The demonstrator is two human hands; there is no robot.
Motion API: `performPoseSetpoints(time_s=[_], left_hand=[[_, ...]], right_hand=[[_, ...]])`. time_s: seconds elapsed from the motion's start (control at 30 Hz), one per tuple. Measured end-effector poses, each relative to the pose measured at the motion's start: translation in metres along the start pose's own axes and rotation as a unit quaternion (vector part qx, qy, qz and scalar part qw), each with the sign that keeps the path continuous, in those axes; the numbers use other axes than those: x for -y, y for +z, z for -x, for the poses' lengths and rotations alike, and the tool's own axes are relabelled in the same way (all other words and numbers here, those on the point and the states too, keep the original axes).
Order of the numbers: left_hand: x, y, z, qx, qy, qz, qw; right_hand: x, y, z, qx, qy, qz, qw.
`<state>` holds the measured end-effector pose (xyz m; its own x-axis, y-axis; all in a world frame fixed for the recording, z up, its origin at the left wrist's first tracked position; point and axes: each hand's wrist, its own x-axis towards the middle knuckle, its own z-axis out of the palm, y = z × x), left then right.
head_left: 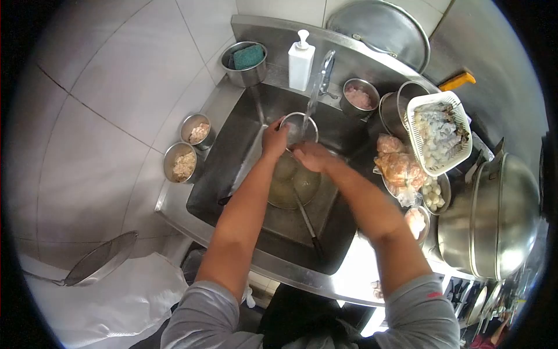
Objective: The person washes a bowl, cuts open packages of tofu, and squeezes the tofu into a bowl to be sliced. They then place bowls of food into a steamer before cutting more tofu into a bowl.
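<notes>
Your left hand [275,141]: fingers clasped on left rim of round metal bowl [317,126]. Right hand [313,157]: touches near side; cannot tell if fingers grip. Bowl lies ahead, between hands, no long axis. Tap [327,65] stands just beyond, stream falling in. Long-handled utensil [305,218] lies nearer you in sink [215,189]; soap bottle [300,68] behind.

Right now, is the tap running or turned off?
Running: a stream of water falls from the tap into the round vessel at the left hand.
</notes>
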<state>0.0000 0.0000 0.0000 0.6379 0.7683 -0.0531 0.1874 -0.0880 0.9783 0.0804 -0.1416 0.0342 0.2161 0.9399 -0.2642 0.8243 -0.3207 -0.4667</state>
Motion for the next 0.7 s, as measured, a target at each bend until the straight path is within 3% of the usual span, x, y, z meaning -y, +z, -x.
performPoseSetpoints(time_s=[0.03, 0.07, 0.1, 0.13, 0.17, 0.23, 0.27, 0.3, 0.37, 0.5, 0.57, 0.63, 0.7], left_hand=[[0.004, -0.006, 0.0, -0.007, -0.001, -0.001, 1.0], [0.009, -0.01, 0.0, -0.014, -0.003, 0.0, 1.0], [0.017, 0.022, 0.019, -0.008, -0.028, 0.031, 0.999], [0.012, 0.015, 0.016, -0.011, -0.036, 0.002, 0.999], [0.006, 0.012, 0.013, -0.014, -0.043, -0.023, 0.999], [0.012, 0.015, 0.004, -0.021, -0.036, -0.044, 0.998], [0.014, 0.017, 0.001, -0.029, -0.033, -0.064, 0.997], [0.015, 0.014, -0.001, -0.029, -0.033, -0.065, 0.997], [0.019, 0.006, 0.001, 0.022, -0.095, -0.072, 0.993], [0.009, -0.001, -0.002, 0.067, -0.143, -0.135, 0.978], [0.019, 0.009, -0.004, -0.011, -0.066, -0.139, 0.988], [0.014, 0.009, 0.001, -0.04, -0.068, -0.148, 0.986], [0.019, 0.005, -0.001, -0.097, -0.11, -0.003, 0.989]], right_hand=[[0.001, -0.005, 0.004, 0.023, -0.011, 0.14, 0.99], [-0.006, 0.001, 0.002, 0.02, -0.015, 0.135, 0.99], [-0.041, 0.013, 0.025, -0.044, -0.056, 0.37, 0.926], [-0.039, 0.018, 0.021, -0.142, -0.111, 0.561, 0.808], [-0.033, 0.028, 0.018, -0.144, -0.112, 0.56, 0.809], [0.007, 0.038, 0.015, -0.089, 0.079, 0.343, 0.932], [0.016, 0.031, 0.012, -0.01, 0.117, 0.209, 0.971], [0.011, 0.027, 0.013, -0.01, 0.117, 0.209, 0.971], [-0.011, 0.025, 0.02, -0.124, 0.004, 0.418, 0.9], [-0.015, 0.004, 0.021, -0.035, -0.085, 0.401, 0.911], [-0.006, 0.024, 0.01, -0.017, 0.064, 0.29, 0.955], [0.007, 0.02, 0.014, -0.037, 0.077, 0.265, 0.96], [0.01, 0.013, 0.019, -0.057, 0.091, 0.24, 0.965]])
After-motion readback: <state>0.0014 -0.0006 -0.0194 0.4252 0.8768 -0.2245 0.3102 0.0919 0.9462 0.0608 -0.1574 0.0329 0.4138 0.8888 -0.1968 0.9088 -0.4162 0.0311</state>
